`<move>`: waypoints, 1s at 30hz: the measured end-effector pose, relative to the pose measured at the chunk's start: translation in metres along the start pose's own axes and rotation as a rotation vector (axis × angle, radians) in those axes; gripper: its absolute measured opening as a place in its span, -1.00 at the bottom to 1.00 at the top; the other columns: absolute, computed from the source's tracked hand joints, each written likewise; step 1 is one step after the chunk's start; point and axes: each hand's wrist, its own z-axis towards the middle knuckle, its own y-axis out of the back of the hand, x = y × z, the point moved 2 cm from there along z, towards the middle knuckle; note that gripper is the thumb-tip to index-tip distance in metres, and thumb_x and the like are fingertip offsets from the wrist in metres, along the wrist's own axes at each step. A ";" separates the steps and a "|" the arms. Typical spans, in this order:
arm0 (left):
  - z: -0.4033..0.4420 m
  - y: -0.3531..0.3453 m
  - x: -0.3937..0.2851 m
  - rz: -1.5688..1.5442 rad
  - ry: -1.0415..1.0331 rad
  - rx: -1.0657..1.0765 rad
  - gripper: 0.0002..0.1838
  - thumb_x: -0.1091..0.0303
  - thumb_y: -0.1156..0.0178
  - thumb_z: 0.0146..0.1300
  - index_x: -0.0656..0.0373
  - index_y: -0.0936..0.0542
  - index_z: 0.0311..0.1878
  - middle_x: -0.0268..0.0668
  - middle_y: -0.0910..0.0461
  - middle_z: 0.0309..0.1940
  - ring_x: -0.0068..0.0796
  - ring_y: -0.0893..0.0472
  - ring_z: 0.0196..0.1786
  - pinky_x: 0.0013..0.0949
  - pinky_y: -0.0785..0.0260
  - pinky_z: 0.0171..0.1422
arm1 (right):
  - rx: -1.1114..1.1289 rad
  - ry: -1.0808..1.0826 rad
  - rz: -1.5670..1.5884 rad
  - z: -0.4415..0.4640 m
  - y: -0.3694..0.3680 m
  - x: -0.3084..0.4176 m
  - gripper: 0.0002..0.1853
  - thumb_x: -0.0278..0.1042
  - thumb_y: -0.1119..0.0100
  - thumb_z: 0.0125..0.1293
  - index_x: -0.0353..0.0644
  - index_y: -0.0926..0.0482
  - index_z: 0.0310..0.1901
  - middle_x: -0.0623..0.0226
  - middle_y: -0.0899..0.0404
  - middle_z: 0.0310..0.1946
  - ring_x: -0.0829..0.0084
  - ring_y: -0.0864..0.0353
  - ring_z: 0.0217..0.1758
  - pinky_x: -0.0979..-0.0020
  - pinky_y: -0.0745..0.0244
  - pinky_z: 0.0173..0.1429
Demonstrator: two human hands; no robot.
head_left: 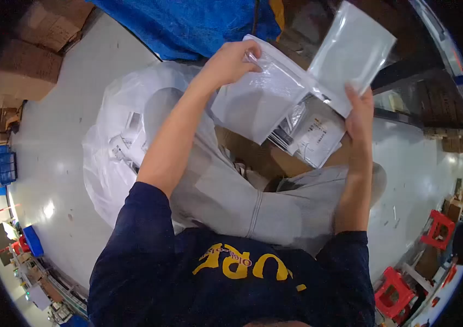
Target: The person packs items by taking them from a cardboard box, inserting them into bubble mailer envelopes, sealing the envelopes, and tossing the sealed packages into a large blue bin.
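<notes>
1. Left hand [232,64]: thumb and fingers pinched on the far edge of the white plastic bag [258,103]. I read that as a firm grip.
2. Right hand [360,117]: thumb laid over the near end of the pale plastic sleeve [354,52]. Reads as gripping it; most of the other fingers are behind, so I can't tell how they close.
3. Bag spans from the left hand toward the right, above the legs. Sleeve sticks up on the far right.
4. Labelled packets [318,133] sit just near of the sleeve, beside the bag, overlapping. Can't tell whether they're inside the film or behind it. Cardboard [242,146] shows below.
5. Handling, my view: pinch the bag at its edge only, light tension between hands; thin film probably creases or tears if yanked.
6. I'd hold the right side level; tilted toward the near side, the packets could slide off.
7. I'd check for a second layer stuck under the left thumb. Glare hides it from me.
8. Large clear bag [103,120] lies on the floor, left, well clear of both hands.
</notes>
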 end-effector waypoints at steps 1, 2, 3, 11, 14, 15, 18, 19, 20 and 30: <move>-0.001 0.005 -0.001 -0.031 0.057 -0.015 -0.75 0.40 -0.44 0.03 0.08 -0.65 -0.20 -0.33 -0.58 -0.41 -0.36 -0.50 -0.38 -0.37 -0.38 -0.19 | 0.005 -0.002 0.000 0.000 0.002 0.010 -0.59 -0.50 -0.24 0.30 -0.33 -0.50 0.18 0.16 -0.66 -0.08 0.46 -0.63 -0.14 0.52 -0.51 -0.01; -0.002 0.010 -0.001 -0.061 0.114 -0.032 -0.77 0.40 -0.44 0.03 0.10 -0.64 -0.23 -0.33 -0.58 -0.45 -0.39 -0.48 -0.40 -0.37 -0.37 -0.21 | 0.019 0.072 -0.135 0.001 0.007 0.021 -0.62 -0.51 -0.25 0.29 -0.32 -0.53 0.14 0.20 -0.67 -0.09 0.47 -0.63 -0.15 0.52 -0.50 -0.02; -0.004 0.015 -0.001 -0.091 0.171 -0.049 -0.79 0.39 -0.45 0.03 0.12 -0.64 -0.27 -0.33 -0.58 -0.49 -0.42 -0.47 -0.43 -0.38 -0.36 -0.23 | 0.035 0.147 -0.270 0.002 0.011 0.030 -0.64 -0.51 -0.25 0.27 -0.31 -0.56 0.11 0.23 -0.67 -0.11 0.49 -0.62 -0.16 0.51 -0.50 -0.03; -0.011 0.009 0.001 -0.234 0.005 0.132 -0.82 0.40 -0.44 0.06 0.14 -0.62 -0.31 -0.38 -0.57 -0.48 -0.52 -0.38 -0.47 -0.44 -0.27 -0.32 | 0.200 0.202 -0.780 -0.003 0.018 0.052 -0.74 -0.54 -0.25 0.26 -0.30 -0.64 0.00 0.37 -0.67 -0.14 0.51 -0.58 -0.19 0.52 -0.47 -0.07; -0.012 0.004 0.000 -0.280 -0.045 0.170 -0.84 0.41 -0.43 0.07 0.13 -0.63 -0.30 -0.40 -0.56 -0.49 -0.53 -0.36 -0.48 -0.46 -0.24 -0.34 | 0.201 0.173 -0.807 -0.003 0.022 0.054 -0.76 -0.55 -0.24 0.25 -0.29 -0.65 -0.03 0.38 -0.67 -0.15 0.50 -0.58 -0.19 0.52 -0.46 -0.07; -0.012 0.000 -0.006 -0.286 -0.088 0.183 -0.84 0.42 -0.43 0.07 0.13 -0.63 -0.31 -0.40 -0.56 -0.49 -0.53 -0.36 -0.48 -0.47 -0.24 -0.34 | 0.264 0.196 -0.830 -0.005 0.021 0.056 -0.75 -0.56 -0.23 0.25 -0.28 -0.65 -0.03 0.37 -0.66 -0.15 0.49 -0.57 -0.17 0.53 -0.45 -0.05; -0.015 -0.012 -0.029 -0.300 -0.214 0.233 -0.85 0.44 -0.41 0.08 0.12 -0.62 -0.31 -0.43 -0.56 -0.49 -0.53 -0.37 -0.48 -0.49 -0.24 -0.33 | 0.451 0.257 -0.889 -0.013 0.016 0.065 -0.73 -0.58 -0.19 0.25 -0.27 -0.64 -0.01 0.36 -0.65 -0.15 0.45 -0.54 -0.11 0.54 -0.42 0.00; -0.017 -0.020 -0.037 -0.299 -0.214 0.243 -0.85 0.44 -0.41 0.08 0.12 -0.62 -0.31 -0.43 -0.56 -0.49 -0.53 -0.37 -0.48 -0.49 -0.24 -0.33 | 0.528 0.228 -0.971 -0.016 0.007 0.068 -0.73 -0.59 -0.18 0.25 -0.28 -0.64 -0.01 0.34 -0.65 -0.20 0.42 -0.53 -0.12 0.53 -0.42 -0.01; -0.021 -0.031 -0.050 -0.284 -0.229 0.265 -0.86 0.44 -0.41 0.09 0.12 -0.61 -0.31 -0.43 -0.56 -0.49 -0.53 -0.36 -0.49 -0.48 -0.24 -0.34 | 0.604 0.194 -1.052 -0.023 -0.004 0.069 -0.73 -0.60 -0.17 0.24 -0.29 -0.64 -0.02 0.31 -0.64 -0.24 0.40 -0.53 -0.14 0.52 -0.42 -0.02; -0.008 -0.031 -0.065 -0.358 -0.151 0.175 -0.85 0.38 -0.37 0.14 0.17 -0.57 -0.36 -0.37 -0.73 -0.32 -0.43 -0.45 -0.48 -0.40 -0.31 -0.34 | 0.208 0.162 -0.629 -0.017 -0.015 0.048 -0.76 -0.53 -0.32 0.15 -0.33 -0.63 -0.12 0.29 -0.67 -0.26 0.48 -0.58 -0.25 0.51 -0.47 -0.09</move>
